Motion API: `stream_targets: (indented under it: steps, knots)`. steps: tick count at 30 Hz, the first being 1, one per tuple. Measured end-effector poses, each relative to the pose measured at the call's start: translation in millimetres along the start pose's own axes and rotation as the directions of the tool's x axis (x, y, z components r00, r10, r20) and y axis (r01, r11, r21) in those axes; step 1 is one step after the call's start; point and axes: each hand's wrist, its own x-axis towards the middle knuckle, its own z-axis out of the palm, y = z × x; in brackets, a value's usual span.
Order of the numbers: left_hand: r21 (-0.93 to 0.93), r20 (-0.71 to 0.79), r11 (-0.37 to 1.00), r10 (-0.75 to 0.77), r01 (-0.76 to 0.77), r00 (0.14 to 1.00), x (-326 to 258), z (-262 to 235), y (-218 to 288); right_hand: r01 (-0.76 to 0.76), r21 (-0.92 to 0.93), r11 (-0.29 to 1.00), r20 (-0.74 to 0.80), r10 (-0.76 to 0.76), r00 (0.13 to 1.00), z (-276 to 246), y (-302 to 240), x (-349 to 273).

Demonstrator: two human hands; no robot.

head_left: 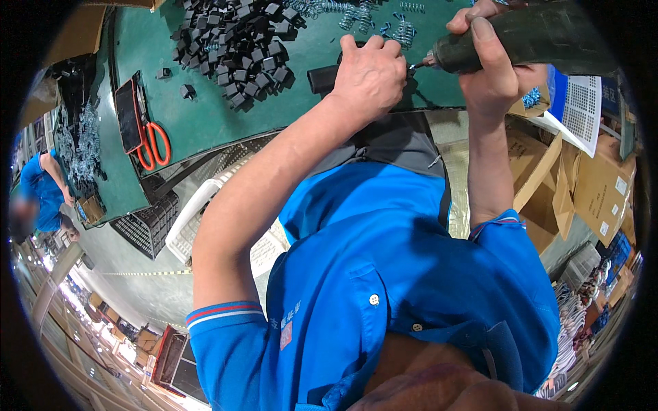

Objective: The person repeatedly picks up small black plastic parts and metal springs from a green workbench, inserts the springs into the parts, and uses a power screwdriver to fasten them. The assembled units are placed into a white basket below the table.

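Work piece: a small black plastic part (323,77) lies on the green bench mat (199,103), at the mat's near edge. The left hand (370,74) is closed over it, pressing it down; only the part's left end shows past the fingers. The right hand (488,65) is clamped round a dark powered screwdriver (528,38), held nearly level, its tip (417,66) touching the left hand's fingers at the part. The hands are close together, joined only through tool and part.

On the mat beyond the left hand sits a heap of like black parts (236,44); right of that heap, a scatter of metal springs (370,15). At the mat's left end lie orange-handled scissors (152,145) beside a dark flat device (127,115). Off the mat's right end stand cardboard boxes (596,185). Below the mat's near edge are a black crate (147,226) and a white crate (195,216). Another person in blue (41,188) works at the far left.
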Motion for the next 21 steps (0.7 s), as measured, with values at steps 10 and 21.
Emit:
stream_targets:
  steps: [10,21]
  knots:
    - [0.000,-0.047,1.000,0.014,-0.014,0.999,-1,1,-2,-0.018,0.023,1.000,0.117,0.015,0.993,-18,9,0]
    - [-0.016,-0.063,1.000,0.013,-0.014,0.998,-4,2,-2,-0.012,-0.029,1.000,0.010,0.012,1.000,-7,5,-6]
